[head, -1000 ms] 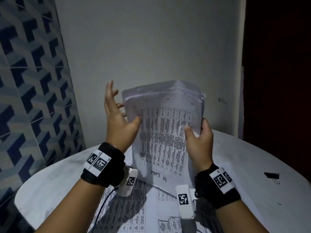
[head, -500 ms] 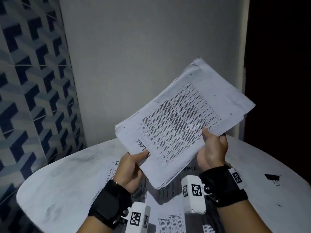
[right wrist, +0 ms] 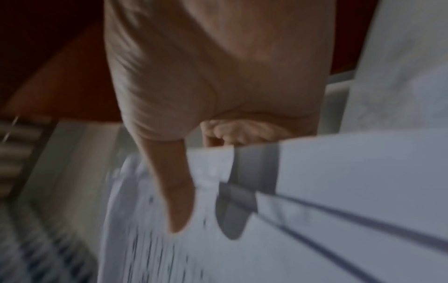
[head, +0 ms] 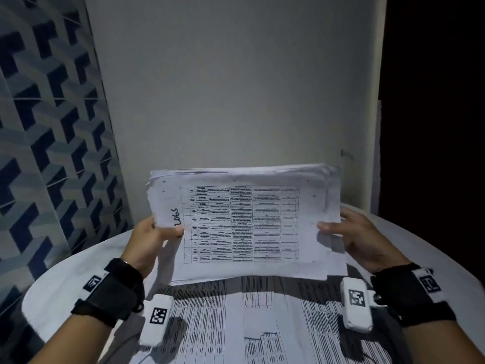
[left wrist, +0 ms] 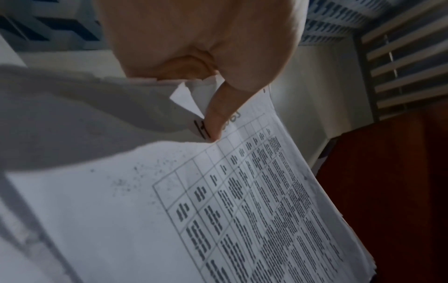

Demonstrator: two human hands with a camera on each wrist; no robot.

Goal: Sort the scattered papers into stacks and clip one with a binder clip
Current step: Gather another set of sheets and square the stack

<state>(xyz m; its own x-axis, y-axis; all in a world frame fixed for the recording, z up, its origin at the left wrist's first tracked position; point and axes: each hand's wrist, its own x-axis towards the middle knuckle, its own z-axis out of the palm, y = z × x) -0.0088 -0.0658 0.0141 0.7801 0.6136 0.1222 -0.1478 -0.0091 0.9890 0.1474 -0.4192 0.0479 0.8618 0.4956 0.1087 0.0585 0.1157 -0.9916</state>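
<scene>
I hold a thick stack of papers point(head: 244, 222) upright in landscape above the white round table point(head: 63, 274); its top sheet carries a printed table and the handwritten word "LOGS". My left hand point(head: 154, 232) grips the stack's left edge, thumb on the front near the writing. The left wrist view shows that thumb point(left wrist: 215, 116) pressed on the stack of papers point(left wrist: 242, 210). My right hand point(head: 351, 232) grips the right edge with its thumb on the front; in the blurred right wrist view the thumb point(right wrist: 177, 201) lies across the stack of papers point(right wrist: 315, 191). The binder clip is out of view.
More printed sheets point(head: 236, 324) lie flat on the table below the stack, between my wrists. A plain wall point(head: 236, 88) stands close behind the table, patterned blue tiles point(head: 47, 127) on the left, a dark opening point(head: 433, 101) on the right.
The stack has turned from portrait through a tilt to level landscape and come lower. My left hand moved from behind the stack to grip its left edge; my right hand shifted to the right edge.
</scene>
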